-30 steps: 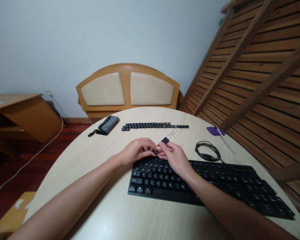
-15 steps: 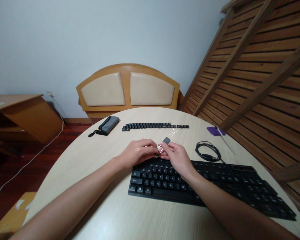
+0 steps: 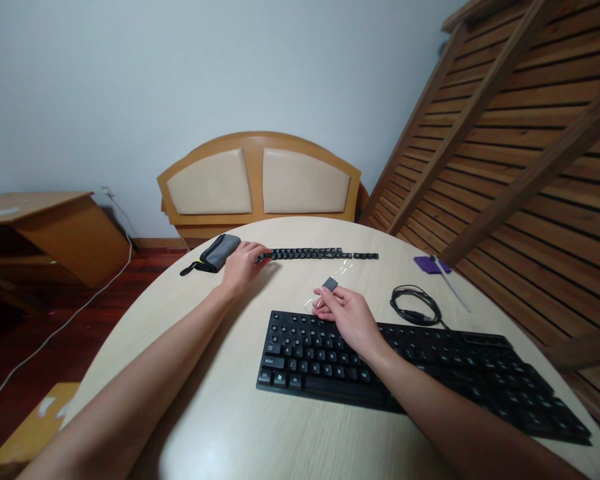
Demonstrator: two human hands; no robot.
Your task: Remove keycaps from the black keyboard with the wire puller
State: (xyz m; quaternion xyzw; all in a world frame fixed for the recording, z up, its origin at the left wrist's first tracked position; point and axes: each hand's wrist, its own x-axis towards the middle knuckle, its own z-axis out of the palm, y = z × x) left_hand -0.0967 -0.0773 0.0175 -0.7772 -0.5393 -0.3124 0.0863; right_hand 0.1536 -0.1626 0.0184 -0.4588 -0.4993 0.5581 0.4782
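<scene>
A black keyboard (image 3: 330, 385) lies on the round table, with bare switch spots in its upper left rows where keycaps are off. My right hand (image 3: 350, 317) is above its upper edge, closed on a wire keycap puller (image 3: 331, 284) with a dark middle and wire loops at both ends. My left hand (image 3: 244, 267) reaches to the left end of a lined-up row of loose black keycaps (image 3: 307, 253). Its fingertips are pinched at a dark keycap (image 3: 263, 257) there, partly hidden by the fingers.
Beside my left hand lies a grey and black zip pouch (image 3: 221, 253). To the right are a coiled black cable (image 3: 415, 304), a purple cloth-like item (image 3: 427, 265) and a thin white-handled tool (image 3: 453, 287). A slatted wooden panel (image 3: 520, 200) leans at the right.
My left hand has moved from the keycap puller, forward and left, to the end of the keycap row. My right hand stays above the keyboard with the puller.
</scene>
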